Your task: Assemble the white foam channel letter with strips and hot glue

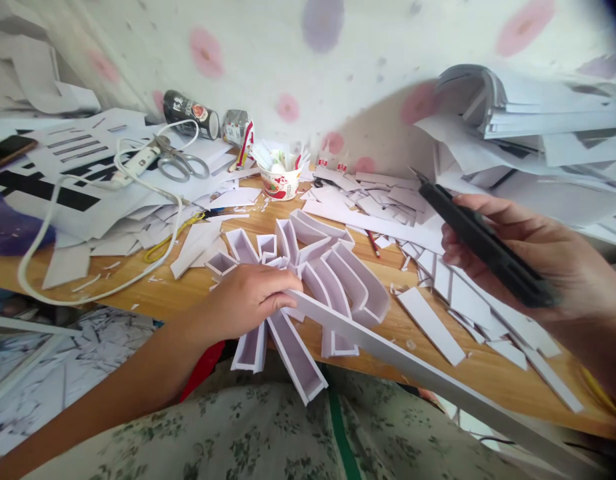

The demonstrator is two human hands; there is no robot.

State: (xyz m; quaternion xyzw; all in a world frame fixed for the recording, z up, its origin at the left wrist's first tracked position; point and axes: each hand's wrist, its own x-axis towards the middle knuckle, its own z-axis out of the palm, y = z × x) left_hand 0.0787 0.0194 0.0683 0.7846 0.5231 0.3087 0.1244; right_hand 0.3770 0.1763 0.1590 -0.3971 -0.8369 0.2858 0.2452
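Left hand (248, 300) clamps a long white foam strip (388, 353) onto the channel-letter model (308, 267) at the table's near edge, while the right hand (533, 260) grips a black utility knife (483, 243) (blade tip pointing far-left) — best keep those holding fingers behind the cut line.

I count one pair of scissors (181, 162), one paper cup (281, 182), two cans (191, 113), one knife (481, 243) and one phone (8, 151).

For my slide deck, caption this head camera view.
Left hand presses a white foam-board channel letter while right hand holds a black utility knife.
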